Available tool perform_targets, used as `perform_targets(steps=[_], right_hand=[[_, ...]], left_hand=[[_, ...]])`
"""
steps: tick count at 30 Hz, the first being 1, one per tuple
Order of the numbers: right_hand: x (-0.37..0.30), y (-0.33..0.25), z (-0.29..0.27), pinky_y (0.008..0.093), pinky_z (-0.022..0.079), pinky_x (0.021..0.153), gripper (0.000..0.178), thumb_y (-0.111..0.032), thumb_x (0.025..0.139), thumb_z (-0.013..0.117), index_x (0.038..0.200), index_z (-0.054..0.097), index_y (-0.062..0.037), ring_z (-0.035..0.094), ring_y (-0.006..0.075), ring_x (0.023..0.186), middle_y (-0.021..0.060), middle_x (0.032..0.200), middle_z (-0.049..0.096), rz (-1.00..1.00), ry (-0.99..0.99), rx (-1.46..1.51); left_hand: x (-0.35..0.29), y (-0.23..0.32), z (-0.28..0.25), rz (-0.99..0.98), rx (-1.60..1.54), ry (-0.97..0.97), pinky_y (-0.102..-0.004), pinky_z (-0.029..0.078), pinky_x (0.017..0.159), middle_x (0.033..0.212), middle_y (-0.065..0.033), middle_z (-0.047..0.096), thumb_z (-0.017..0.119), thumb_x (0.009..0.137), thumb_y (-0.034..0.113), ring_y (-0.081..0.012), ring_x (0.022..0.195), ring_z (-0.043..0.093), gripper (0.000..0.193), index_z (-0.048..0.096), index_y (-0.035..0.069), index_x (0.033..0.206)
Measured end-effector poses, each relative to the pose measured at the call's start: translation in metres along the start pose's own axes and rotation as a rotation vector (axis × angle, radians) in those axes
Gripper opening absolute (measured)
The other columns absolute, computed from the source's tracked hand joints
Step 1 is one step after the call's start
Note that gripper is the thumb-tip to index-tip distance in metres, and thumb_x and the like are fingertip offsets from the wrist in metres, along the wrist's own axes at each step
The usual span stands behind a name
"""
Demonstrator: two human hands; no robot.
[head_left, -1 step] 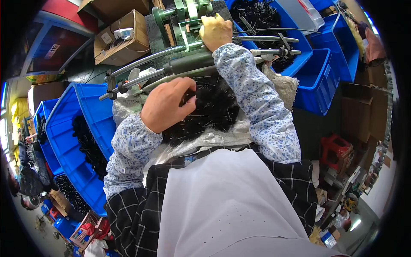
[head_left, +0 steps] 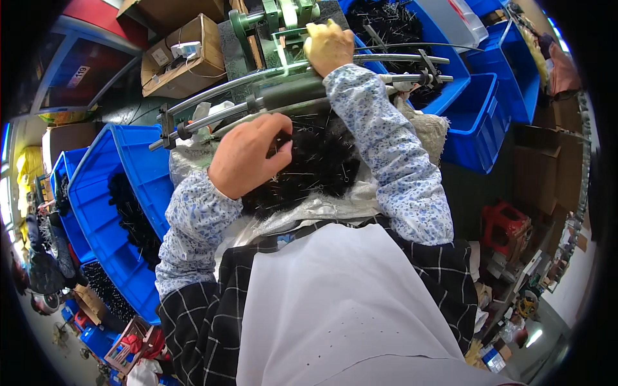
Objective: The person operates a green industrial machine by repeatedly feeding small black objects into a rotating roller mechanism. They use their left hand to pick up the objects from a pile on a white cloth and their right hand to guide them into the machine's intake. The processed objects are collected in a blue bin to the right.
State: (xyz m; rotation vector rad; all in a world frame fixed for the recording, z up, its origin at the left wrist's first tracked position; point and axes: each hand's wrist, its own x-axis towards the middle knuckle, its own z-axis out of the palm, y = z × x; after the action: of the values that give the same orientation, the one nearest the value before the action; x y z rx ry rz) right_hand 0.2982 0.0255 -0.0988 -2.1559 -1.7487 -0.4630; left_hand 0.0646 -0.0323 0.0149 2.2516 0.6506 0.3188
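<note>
In the head view, the left hand [head_left: 248, 154] is at the centre left of the frame, its fingers curled and the thumb apart from the forefinger, so a gap shows between them; nothing can be seen pinched there. It hangs over the edge of a heap of black bristly pieces [head_left: 315, 161] with thin wire stems, at mid-frame on pale sacking [head_left: 322, 209]. The right hand [head_left: 329, 48], at the upper centre, is bent over at the front of a green machine [head_left: 277, 16], its fingers folded and yellowish at the ends; whether it grips anything cannot be told, as its palm side is hidden. Below it run curved metal rods [head_left: 225, 114] and a dark green sleeve [head_left: 296, 92].

As to progress, the heap is large, so the work looks well short of finished. More dark pieces lie in a blue bin [head_left: 145, 183] at the left and in a blue tray [head_left: 444, 35] at the upper right. Which are worked and which are waiting cannot be told, and no piece is plainly seen at the machine.
</note>
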Motion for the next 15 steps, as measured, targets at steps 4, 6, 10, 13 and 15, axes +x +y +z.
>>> perform_targets(steps=[4, 6, 10, 13, 15], right_hand=[[-0.001, 0.051, -0.004, 0.0433, 0.044, 0.072, 0.022, -0.025, 0.073, 0.059, 0.091, 0.063, -0.0148, 0.06, 0.0263, 0.089, 0.0066, 0.083, 0.064, -0.015, -0.017, -0.035], [0.0, 0.083, 0.002, 0.0426, 0.047, 0.075, 0.031, -0.03, 0.077, 0.059, 0.105, 0.063, -0.0169, 0.061, 0.0285, 0.091, 0.0084, 0.093, 0.065, 0.046, -0.13, 0.004], [0.022, 0.089, -0.008, 0.0431, 0.049, 0.071, 0.02, -0.031, 0.082, 0.054, 0.085, 0.068, -0.0177, 0.063, 0.0285, 0.081, 0.0092, 0.088, 0.065, 0.153, -0.161, 0.04], [0.029, 0.104, -0.005, 0.0422, 0.05, 0.071, 0.019, -0.03, 0.083, 0.053, 0.087, 0.068, -0.0187, 0.063, 0.0283, 0.084, 0.0092, 0.09, 0.065, 0.025, -0.34, 0.009], [0.026, 0.126, -0.013, 0.0394, 0.05, 0.071, 0.019, -0.028, 0.083, 0.053, 0.092, 0.067, -0.0189, 0.063, 0.0269, 0.079, 0.0087, 0.087, 0.065, 0.006, -0.257, -0.004]], left_hand=[[-0.004, -0.008, -0.011, -0.057, -0.098, 0.049, -0.0255, 0.044, 0.062, 0.077, -0.0058, 0.055, 0.062, 0.077, 0.004, -0.0133, 0.065, 0.052, 0.02, 0.056, 0.002, 0.096], [-0.002, -0.013, -0.013, -0.028, -0.135, 0.039, -0.025, 0.044, 0.065, 0.077, -0.0047, 0.055, 0.062, 0.078, 0.005, -0.0126, 0.068, 0.051, 0.018, 0.056, 0.002, 0.095], [0.006, -0.018, -0.008, -0.018, -0.22, -0.025, -0.025, 0.044, 0.065, 0.076, -0.0031, 0.054, 0.063, 0.078, 0.006, -0.0109, 0.068, 0.05, 0.019, 0.055, 0.002, 0.096], [0.018, -0.013, -0.003, -0.043, -0.265, -0.099, -0.0241, 0.043, 0.064, 0.075, -0.0025, 0.054, 0.063, 0.079, 0.006, -0.0096, 0.067, 0.05, 0.019, 0.055, 0.003, 0.096], [0.023, -0.012, 0.001, -0.06, -0.278, -0.1, -0.023, 0.043, 0.063, 0.074, -0.0015, 0.054, 0.063, 0.079, 0.007, -0.0085, 0.066, 0.05, 0.019, 0.055, 0.003, 0.095]])
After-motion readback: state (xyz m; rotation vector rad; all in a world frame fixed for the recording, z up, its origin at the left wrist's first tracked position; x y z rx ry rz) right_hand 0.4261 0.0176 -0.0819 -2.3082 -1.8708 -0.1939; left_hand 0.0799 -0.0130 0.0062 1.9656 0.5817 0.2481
